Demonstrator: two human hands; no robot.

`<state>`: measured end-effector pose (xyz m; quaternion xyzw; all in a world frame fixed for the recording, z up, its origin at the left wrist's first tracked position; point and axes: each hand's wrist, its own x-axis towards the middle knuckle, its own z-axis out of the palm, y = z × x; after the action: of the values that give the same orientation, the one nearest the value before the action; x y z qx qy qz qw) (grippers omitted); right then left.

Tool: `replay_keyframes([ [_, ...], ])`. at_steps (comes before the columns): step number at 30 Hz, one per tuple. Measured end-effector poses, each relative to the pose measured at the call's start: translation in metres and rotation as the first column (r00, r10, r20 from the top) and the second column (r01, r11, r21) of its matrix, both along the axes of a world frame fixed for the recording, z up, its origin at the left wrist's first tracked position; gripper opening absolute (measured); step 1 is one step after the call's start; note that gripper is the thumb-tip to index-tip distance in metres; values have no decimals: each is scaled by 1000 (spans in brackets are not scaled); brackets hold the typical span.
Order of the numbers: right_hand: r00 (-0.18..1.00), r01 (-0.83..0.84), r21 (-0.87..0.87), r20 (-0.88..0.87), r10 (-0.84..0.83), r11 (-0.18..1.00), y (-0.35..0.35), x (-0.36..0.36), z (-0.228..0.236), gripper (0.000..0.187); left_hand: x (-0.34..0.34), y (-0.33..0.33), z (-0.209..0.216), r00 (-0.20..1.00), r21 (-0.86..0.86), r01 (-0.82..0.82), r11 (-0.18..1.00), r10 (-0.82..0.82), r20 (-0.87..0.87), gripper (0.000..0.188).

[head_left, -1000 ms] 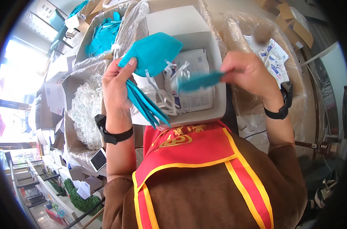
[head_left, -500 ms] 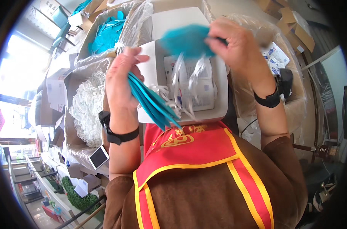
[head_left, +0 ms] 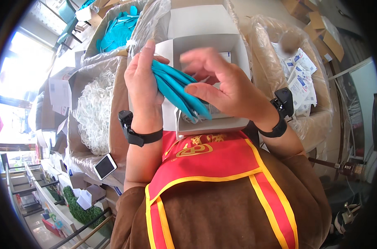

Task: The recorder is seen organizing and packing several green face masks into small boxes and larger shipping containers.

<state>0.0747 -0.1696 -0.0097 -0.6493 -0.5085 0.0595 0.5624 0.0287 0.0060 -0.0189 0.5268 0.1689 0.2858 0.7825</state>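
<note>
My left hand (head_left: 145, 79) grips a small stack of flat teal fabric pieces (head_left: 176, 89) at its upper end, with the layers fanned toward the lower right. Close beside the stack is my right hand (head_left: 234, 89), its fingers spread and slightly blurred. Its thumb lies at the stack's edge; whether it touches is unclear. Beneath both hands stands an opened white box (head_left: 221, 124), its lid flap (head_left: 201, 20) tipped back. My hands and the teal pieces hide most of what lies inside it.
To the left, a plastic-lined carton holds tangled white cords (head_left: 97, 112), and a tablet-like device (head_left: 105, 167) rests at its near corner. Farther back is a carton of teal pieces (head_left: 118, 33). White printed packets (head_left: 300, 83) fill a lined carton on the right.
My right hand has come down and left, and no longer holds a separate teal piece with white straps. My left hand has shifted slightly right and up with the stack.
</note>
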Motion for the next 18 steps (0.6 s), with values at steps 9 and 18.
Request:
replay_keyframes([
  [9, 990, -56, -151, -133, 35, 987, -26, 8, 3, 73, -18, -18, -1, 987, -164, 122, 979, -137, -87, 29],
  [18, 890, -254, -285, -443, 108, 924, -73, -40, -55, 69, -91, -54, -30, 843, -282, 377, 882, -453, -290, 28],
])
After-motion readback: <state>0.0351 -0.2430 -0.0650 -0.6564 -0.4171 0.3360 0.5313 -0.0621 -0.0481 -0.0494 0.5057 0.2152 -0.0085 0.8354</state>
